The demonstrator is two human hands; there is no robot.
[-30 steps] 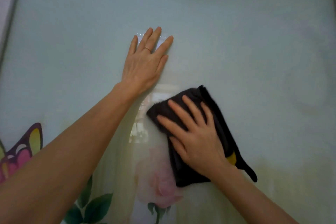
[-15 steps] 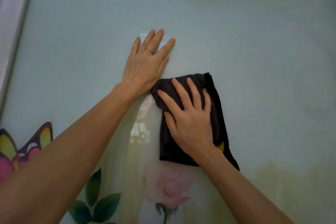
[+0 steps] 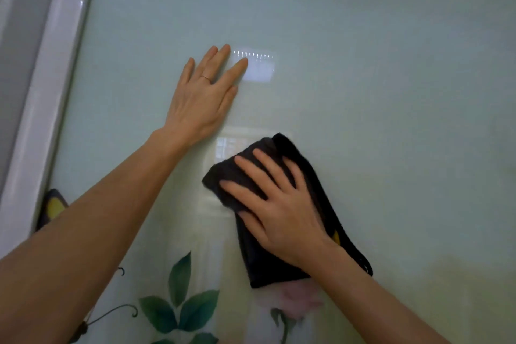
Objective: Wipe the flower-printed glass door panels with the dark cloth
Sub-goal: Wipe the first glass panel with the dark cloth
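Wiping is under way: the right hand (image 3: pixel 282 212) presses the cloth (image 3: pixel 265 265) to the glass panel (image 3: pixel 391 92) with spread, straight fingers (image 3: pixel 268 165), just above the rose (image 3: pixel 296 299). The left hand (image 3: pixel 201 98) braces flat on the glass. The next stroke likely needs steady pressure across unwiped glass.

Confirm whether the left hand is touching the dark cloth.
No, the left hand lies flat on the bare glass, apart from the dark cloth, which the right hand presses.

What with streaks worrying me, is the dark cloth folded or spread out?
Folded: the dark cloth shows layered edges along its right side, pressed beneath the right hand.
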